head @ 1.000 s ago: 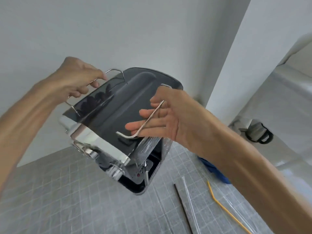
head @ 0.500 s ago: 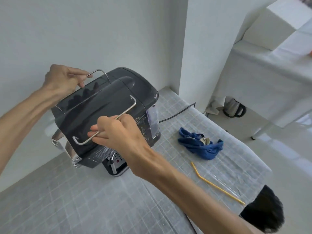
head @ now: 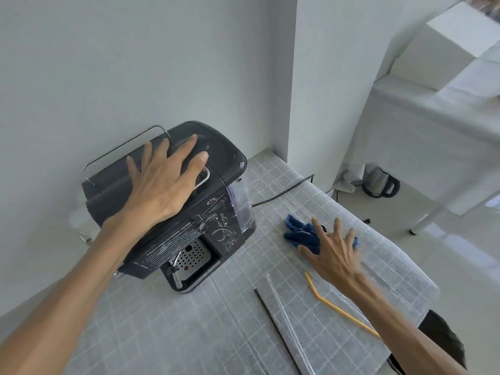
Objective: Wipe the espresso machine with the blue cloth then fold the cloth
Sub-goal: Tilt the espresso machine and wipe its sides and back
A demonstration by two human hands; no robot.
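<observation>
Resting flat on espresso machine (head: 216, 158), left hand (head: 162, 182), right hand (head: 334, 253) spread over blue cloth (head: 300, 234)

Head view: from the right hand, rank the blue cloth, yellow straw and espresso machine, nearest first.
1. Blue cloth: under the right hand's spread fingers.
2. Yellow straw: on the table just beside the wrist.
3. Espresso machine: farther left, under the left hand.

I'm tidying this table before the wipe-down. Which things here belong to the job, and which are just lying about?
For the job: espresso machine, blue cloth.

Lying about: yellow straw, clear straw, black stick.
</observation>
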